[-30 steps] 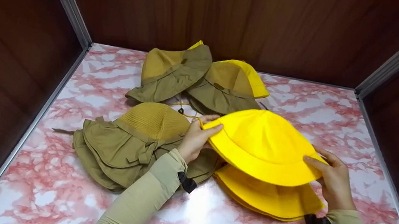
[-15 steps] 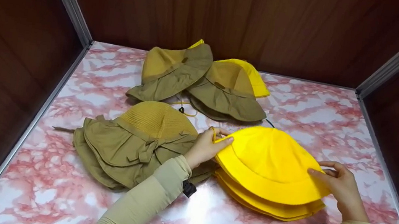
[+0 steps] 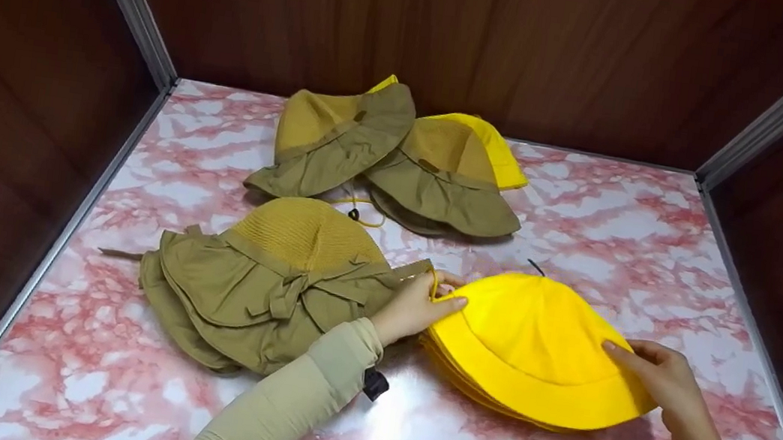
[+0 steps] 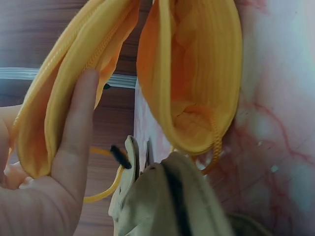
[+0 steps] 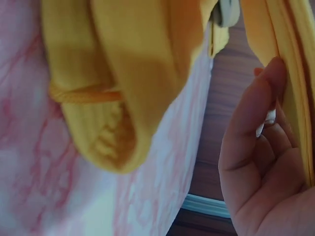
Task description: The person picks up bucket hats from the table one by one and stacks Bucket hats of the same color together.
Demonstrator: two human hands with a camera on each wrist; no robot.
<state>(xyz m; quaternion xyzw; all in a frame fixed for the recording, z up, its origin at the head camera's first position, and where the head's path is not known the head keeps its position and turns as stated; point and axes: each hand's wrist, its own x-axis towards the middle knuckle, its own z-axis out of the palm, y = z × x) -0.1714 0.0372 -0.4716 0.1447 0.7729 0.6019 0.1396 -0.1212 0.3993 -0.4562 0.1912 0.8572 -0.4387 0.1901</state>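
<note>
Yellow fabric spans both hands: the left hand (image 3: 419,308) pinches one brim edge of the upper hat (image 3: 534,345), the right hand (image 3: 669,381) the opposite edge, probably to keep the soft brim spread above the yellow hats (image 4: 216,59) underneath. They sit on the right of the marbled desk (image 3: 111,395), just beside the ruffled khaki hats (image 3: 292,286), so the near groups divide by colour.

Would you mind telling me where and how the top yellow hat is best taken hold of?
Probably by opposite edges of its brim, one hand from each side: the yellow hat has its domed crown up and its brim flares out left and right, giving thin edges where the left hand and right hand pinch it.
</note>
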